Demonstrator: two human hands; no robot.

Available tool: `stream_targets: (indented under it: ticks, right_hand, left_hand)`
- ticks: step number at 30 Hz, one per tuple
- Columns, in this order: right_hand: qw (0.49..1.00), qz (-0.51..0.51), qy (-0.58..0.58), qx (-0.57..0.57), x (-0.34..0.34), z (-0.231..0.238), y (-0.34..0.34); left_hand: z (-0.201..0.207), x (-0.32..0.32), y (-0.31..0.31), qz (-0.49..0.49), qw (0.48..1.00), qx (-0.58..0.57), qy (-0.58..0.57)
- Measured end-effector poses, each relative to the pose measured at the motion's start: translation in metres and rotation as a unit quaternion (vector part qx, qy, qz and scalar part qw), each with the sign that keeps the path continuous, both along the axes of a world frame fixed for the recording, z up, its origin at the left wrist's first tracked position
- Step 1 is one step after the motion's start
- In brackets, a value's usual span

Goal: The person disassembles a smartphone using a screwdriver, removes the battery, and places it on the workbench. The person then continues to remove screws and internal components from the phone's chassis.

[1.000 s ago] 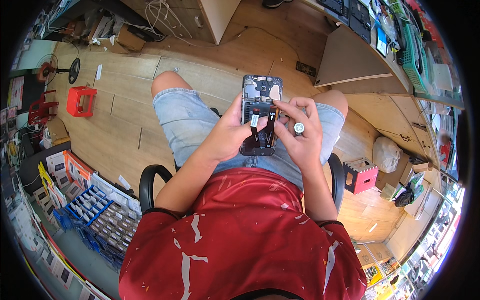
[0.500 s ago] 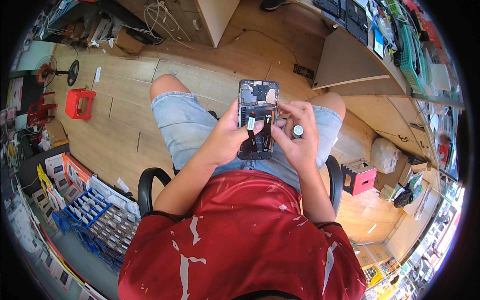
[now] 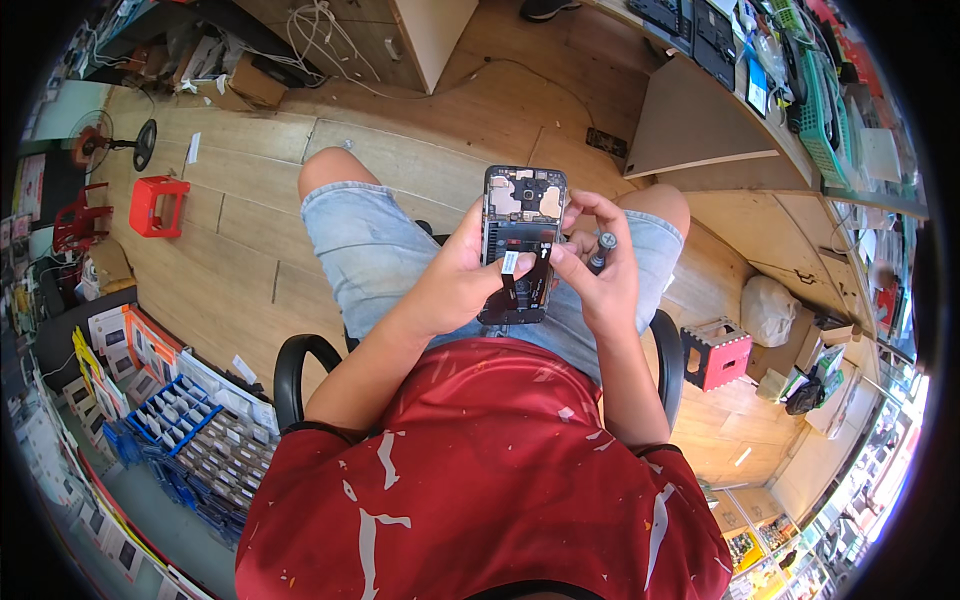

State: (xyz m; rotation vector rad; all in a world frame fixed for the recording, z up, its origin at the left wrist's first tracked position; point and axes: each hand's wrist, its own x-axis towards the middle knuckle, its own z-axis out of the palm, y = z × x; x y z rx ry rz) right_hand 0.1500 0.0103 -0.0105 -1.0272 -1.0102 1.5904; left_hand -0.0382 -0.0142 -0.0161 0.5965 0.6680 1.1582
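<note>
An opened smartphone (image 3: 527, 208) is held above my lap, its back cover off and its inner boards bare. My left hand (image 3: 462, 275) grips its left side, with the thumb over a black flex cable (image 3: 520, 290) that carries a white label (image 3: 510, 262). Along the phone's right edge, my right hand (image 3: 600, 262) has its thumb and fingers at the inner parts. A dark screwdriver with a round grey cap (image 3: 607, 242) is tucked in the fingers of that hand. What the right fingertips pinch is too small to tell.
Chair armrests (image 3: 306, 372) flank me. At the left front are a red stool (image 3: 158, 206) and a fan (image 3: 145, 146). A case of small parts (image 3: 190, 425) lies at lower left. To the right stand a cluttered desk (image 3: 720, 140) and a red-and-black step stool (image 3: 717, 355).
The phone has shifted slightly to the right and tilted. My left thumb has moved a little with the labelled cable. The screwdriver's cap has swung up and right.
</note>
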Motion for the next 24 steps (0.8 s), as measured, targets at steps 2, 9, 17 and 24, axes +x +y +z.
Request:
stream_targets:
  ticks: [2, 9, 17, 24]
  right_hand:
    - [1.0, 0.02, -0.016, 0.013, 0.003, 0.005, 0.005]
    - [0.998, 0.026, -0.059, -0.002, 0.003, 0.009, 0.009]
    - [0.99, 0.02, -0.136, -0.007, -0.008, 0.016, 0.014]
    - [0.977, 0.033, -0.207, 0.049, -0.009, 0.023, 0.017]
  left_hand:
    - [0.0, 0.001, -0.001, -0.003, 0.999, 0.013, 0.03]
    - [0.023, -0.001, -0.002, -0.012, 0.997, -0.078, -0.018]
    - [0.026, 0.001, -0.005, 0.017, 0.994, -0.026, 0.102]
    - [0.029, -0.001, -0.007, 0.009, 0.986, 0.032, 0.165]
